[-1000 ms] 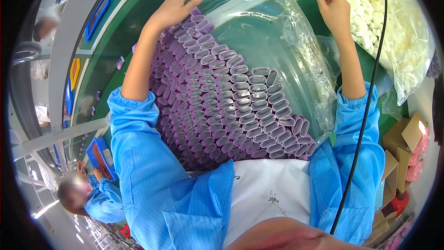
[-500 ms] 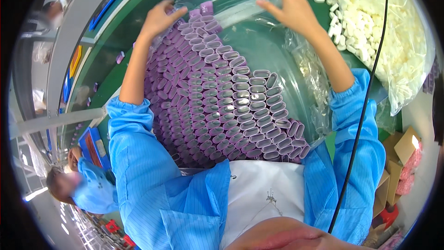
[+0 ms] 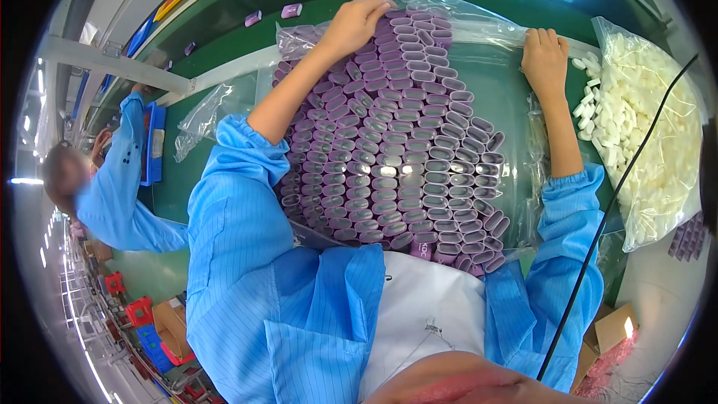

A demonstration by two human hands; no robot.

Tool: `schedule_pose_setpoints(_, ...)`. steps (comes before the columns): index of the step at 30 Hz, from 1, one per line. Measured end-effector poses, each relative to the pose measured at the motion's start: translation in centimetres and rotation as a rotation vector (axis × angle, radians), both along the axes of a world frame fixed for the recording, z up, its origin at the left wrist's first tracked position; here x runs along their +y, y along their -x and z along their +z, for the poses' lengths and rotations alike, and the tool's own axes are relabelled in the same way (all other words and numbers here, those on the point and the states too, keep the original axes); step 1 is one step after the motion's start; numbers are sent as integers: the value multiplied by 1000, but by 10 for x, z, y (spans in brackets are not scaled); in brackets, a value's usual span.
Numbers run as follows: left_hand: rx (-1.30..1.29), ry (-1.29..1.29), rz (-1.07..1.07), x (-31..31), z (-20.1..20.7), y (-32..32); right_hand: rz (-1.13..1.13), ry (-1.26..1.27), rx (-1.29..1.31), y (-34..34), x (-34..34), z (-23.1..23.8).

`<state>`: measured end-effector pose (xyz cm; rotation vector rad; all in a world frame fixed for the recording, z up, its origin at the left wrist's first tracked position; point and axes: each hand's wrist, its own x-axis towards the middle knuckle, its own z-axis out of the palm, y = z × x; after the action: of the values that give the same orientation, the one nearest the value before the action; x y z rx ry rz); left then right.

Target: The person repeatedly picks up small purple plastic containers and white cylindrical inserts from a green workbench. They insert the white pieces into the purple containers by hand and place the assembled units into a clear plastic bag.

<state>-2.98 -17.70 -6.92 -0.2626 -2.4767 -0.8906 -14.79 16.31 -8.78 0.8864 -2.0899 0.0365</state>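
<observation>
A wide mass of purple oval hollow casings [image 3: 389,135] stands packed in rows before me, open ends up, in and under a clear plastic bag [image 3: 479,24]. At the far side of the pile, my left hand [image 3: 357,24] is closed, its fingertips pinching the bag's film above the casings. My right hand [image 3: 544,66] is closed at the far right, knuckles up, with the bag's far edge running into its fingers. Between the hands the film is drawn out along a pale rail. Some casings lie beneath my left wrist.
At the right, a clear bag [image 3: 658,157] spills white oval pieces [image 3: 591,108] onto the green table. A few loose purple casings [image 3: 292,11] lie beyond the rail. A black cable [image 3: 598,232] crosses on the right. A co-worker in blue [image 3: 123,194] sits left near a blue tray [image 3: 155,142].
Both hands have gone from open fingers to closed on the film. In the picture, my left hand has shifted right; my right has moved right and lower. My view has turned.
</observation>
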Motion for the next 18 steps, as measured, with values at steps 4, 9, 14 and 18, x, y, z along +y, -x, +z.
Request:
schedule_pose_setpoints(4, -115, 102, 33, 8, 2, -2, -37, 58, 0, -2, 5, 4)
schedule_pose_setpoints(9, -157, 91, 39, 6, 8, 5, 34, 126, -26, 1, 2, 4)
schedule_pose_setpoints(14, 180, -27, -90, 12, 39, 22, 185, 302, -181, -4, 0, 7)
schedule_pose_setpoints(18, 313, 272, -137, 56, 63, 19, 209, 293, -242, -4, 5, 18)
